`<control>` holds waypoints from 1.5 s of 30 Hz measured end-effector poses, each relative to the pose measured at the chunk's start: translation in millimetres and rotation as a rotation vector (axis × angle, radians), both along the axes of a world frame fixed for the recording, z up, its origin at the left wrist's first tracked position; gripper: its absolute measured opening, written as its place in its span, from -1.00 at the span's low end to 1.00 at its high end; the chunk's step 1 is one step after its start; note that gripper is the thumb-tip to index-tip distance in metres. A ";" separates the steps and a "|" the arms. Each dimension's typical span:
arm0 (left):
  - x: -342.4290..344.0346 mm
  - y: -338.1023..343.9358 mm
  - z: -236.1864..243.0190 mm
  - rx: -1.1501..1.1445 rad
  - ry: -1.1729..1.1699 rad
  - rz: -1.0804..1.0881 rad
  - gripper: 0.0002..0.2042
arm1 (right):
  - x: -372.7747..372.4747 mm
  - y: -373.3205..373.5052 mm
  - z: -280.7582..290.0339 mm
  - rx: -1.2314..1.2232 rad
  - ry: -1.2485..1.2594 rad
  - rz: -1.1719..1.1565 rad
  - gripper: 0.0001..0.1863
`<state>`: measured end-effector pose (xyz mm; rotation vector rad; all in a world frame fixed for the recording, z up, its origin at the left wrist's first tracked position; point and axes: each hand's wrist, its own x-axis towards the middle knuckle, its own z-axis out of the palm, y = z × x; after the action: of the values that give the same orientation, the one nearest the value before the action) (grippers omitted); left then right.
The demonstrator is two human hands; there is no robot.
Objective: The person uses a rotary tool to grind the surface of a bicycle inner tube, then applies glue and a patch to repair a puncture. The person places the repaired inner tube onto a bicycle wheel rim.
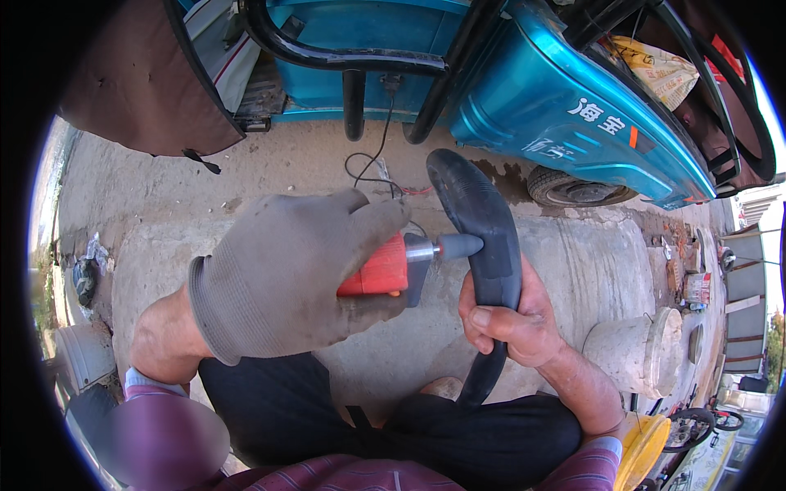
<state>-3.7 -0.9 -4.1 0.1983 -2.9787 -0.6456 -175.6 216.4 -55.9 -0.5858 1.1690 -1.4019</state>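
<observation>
My left hand [282,274], in a grey knit glove, is wrapped round a red handheld rotary grinder [378,272] with a silver collar. A grey cone-shaped grinding bit [460,245] projects from the tool, its tip against the side of a black rubber inner tube [491,225]. Bare, my right hand [524,323] grips the tube just below that spot, thumb across the front. The tube curves up and away above the hand, and its lower end hangs down near my knees. Some of the grinder's body is hidden by the glove.
A blue cargo tricycle [524,106] with black tubular bars stands ahead. A black cable [381,135] runs down from it to the concrete ground. On the right are a white bucket [626,352] and a yellow bucket [643,450]; another pale bucket [84,356] is at left.
</observation>
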 end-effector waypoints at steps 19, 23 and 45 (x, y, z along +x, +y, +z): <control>2.1 -0.5 -0.9 0.003 0.038 -0.046 -0.48 | 1.1 -2.2 -1.9 0.012 0.032 0.018 -0.23; 3.2 3.7 1.0 0.003 -0.038 -0.076 -0.48 | 1.1 -1.5 -1.6 0.027 0.008 0.015 -0.23; 3.5 1.9 1.2 0.035 0.019 -0.056 -0.43 | 0.7 -2.1 -1.4 0.033 0.016 0.030 -0.19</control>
<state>-0.1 1.0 -2.9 0.1114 -2.9662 -0.7022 -174.9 214.3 -57.2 -0.5899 1.1895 -1.3527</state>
